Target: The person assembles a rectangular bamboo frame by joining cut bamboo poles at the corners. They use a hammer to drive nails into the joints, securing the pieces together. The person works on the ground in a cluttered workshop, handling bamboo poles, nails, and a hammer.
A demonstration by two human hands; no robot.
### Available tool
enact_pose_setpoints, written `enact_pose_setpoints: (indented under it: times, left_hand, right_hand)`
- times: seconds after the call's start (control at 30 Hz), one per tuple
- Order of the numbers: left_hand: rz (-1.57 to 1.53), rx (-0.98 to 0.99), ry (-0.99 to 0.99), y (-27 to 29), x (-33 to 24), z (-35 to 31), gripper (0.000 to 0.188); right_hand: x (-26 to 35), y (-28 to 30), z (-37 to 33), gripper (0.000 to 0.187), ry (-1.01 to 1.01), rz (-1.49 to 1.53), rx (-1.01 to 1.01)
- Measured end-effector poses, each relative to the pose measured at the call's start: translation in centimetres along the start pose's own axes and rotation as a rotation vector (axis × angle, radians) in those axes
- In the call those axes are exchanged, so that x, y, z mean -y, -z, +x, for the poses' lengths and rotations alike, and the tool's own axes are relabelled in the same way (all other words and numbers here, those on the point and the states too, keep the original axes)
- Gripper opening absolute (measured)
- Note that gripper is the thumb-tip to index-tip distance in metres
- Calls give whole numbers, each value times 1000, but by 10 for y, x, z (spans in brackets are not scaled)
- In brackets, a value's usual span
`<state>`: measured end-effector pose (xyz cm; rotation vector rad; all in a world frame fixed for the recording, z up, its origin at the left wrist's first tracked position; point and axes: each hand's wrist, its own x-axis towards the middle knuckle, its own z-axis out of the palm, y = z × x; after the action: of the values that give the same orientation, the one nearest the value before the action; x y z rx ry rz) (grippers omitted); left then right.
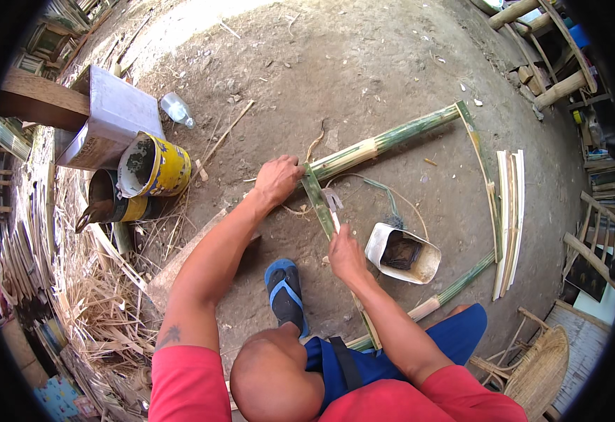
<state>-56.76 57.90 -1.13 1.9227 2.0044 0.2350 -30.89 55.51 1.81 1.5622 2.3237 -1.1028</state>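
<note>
A four-sided frame of green bamboo lies on the dirt ground, with a thick split bamboo pole (378,143) along its far side. A narrow bamboo slat (319,200) runs from the pole's left end toward me. My left hand (278,180) is closed at that corner, its fingers gripping the slat's far end; whether a small piece is also between them cannot be seen. My right hand (347,252) is wrapped around the handle of a claw hammer (333,200), whose metal head hangs just beside the slat, below the corner.
A cut-open white plastic container (429,266) with dark contents stands inside the frame. Loose pale slats (509,221) lie at right. At left are a yellow bucket (170,167), a clear bottle (178,110) and a wooden board (181,271). My sandalled foot (286,292) rests near the slat.
</note>
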Motion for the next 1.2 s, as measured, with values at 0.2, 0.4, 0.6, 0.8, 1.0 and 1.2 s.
enact_pose_setpoints:
  times: [0.2,0.4,0.6,0.8,1.0,1.2]
  left_hand:
    - [226,-23,-32,7,-22,8,16]
    - [-82,-261,7,10,-21,33,18]
    - [-762,-387,367,-49,-19,9,17]
    - [-861,-470,294,-83,-8,6,14]
    - [-899,-458,318,-77,-12,2,13]
    - [-749,-510,208,-77,-9,1,16]
  right_hand:
    - [-10,-13,4,29,28,-44,16]
    - [-8,-14,2,30,-11,8,15]
    - [-9,-9,5,28,5,48,-4]
    - [9,29,10,24,55,140,43]
    - [34,65,14,29,558,330,-299]
    - [51,72,32,23,315,108,-94]
